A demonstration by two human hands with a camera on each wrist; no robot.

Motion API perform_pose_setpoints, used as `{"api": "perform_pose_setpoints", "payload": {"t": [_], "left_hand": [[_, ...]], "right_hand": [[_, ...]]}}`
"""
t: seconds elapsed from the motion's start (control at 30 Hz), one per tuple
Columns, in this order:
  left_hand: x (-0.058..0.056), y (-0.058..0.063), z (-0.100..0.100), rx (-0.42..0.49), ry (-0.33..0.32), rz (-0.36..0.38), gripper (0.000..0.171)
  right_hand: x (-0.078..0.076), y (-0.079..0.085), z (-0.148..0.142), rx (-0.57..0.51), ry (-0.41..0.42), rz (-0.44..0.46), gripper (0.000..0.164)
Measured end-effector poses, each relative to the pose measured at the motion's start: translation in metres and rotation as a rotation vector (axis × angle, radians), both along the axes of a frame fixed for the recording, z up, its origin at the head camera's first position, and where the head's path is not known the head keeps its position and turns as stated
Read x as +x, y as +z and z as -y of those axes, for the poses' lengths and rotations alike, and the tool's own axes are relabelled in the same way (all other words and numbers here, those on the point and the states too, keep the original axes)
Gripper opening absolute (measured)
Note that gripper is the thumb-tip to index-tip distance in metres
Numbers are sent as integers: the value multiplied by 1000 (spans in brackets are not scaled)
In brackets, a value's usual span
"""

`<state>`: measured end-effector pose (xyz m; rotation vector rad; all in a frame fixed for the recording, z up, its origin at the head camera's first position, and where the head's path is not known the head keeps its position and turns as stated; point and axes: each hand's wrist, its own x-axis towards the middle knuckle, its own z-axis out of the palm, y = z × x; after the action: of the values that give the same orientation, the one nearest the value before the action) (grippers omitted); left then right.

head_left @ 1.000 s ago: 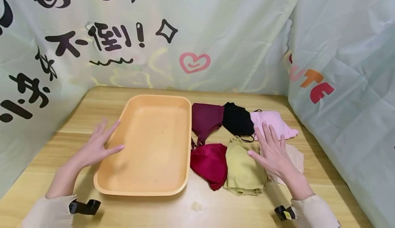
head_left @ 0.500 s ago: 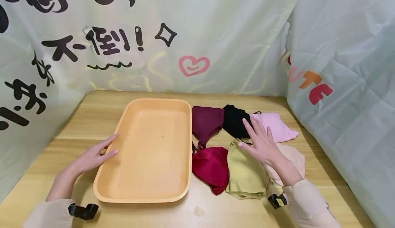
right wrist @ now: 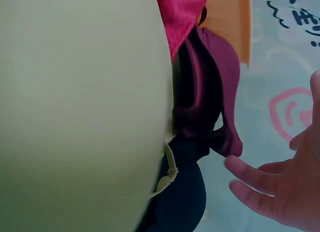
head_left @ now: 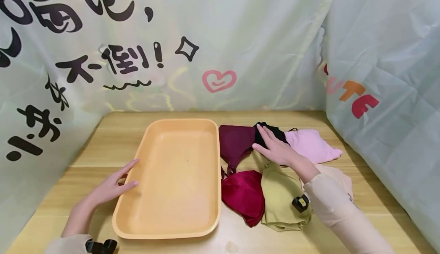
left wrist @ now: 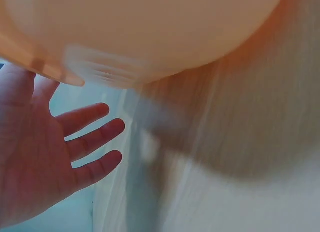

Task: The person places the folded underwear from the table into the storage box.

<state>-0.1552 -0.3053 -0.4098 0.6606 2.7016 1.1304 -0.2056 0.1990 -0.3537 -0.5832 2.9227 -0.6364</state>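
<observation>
In the head view my left hand [head_left: 108, 189] is at the left rim of an orange tray [head_left: 168, 235], with thumb and index finger over the edge. The left wrist view has its other fingers spread outside the tray wall [left wrist: 165, 32]. Straight-fingered and holding nothing, my right hand [head_left: 280, 154] hovers over a black bra [head_left: 277, 132], partly hiding it. A dark purple bra [head_left: 237, 137] lies to its left and a pink folded garment [head_left: 313, 145] to its right. In the right wrist view, the purple bra [right wrist: 230, 67] is near the fingertips.
A crimson satin bra [head_left: 243, 196], an olive-yellow folded garment [head_left: 282, 196] and a pale beige-pink one [head_left: 337, 177] form the nearer row on the wooden table [head_left: 117, 131]. Printed cloth [head_left: 268, 47] hangs behind and at both sides.
My right hand has moved left, from over the pink and beige garments to the black bra. My left hand has come down to the tray's left rim. The head view has tilted up slightly.
</observation>
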Motion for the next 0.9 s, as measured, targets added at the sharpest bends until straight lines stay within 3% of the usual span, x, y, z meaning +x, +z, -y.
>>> {"api": "perform_pose_setpoints", "payload": {"t": [0.13, 0.3, 0.5, 0.7, 0.9], "left_hand": [[3, -4, -2, 18, 20, 11, 67], [2, -2, -2, 21, 27, 24, 66], [1, -2, 0, 17, 28, 32, 65], [1, -1, 0, 32, 20, 48, 65], [0, -4, 0, 25, 25, 36, 65]], "right_hand": [[-17, 0, 7, 15, 3, 126, 78], [-37, -6, 11, 69, 9, 217, 83], [-57, -15, 17, 43, 42, 327, 82], [-69, -20, 27, 82, 45, 402, 83], [-74, -26, 34, 43, 61, 430, 82]]}}
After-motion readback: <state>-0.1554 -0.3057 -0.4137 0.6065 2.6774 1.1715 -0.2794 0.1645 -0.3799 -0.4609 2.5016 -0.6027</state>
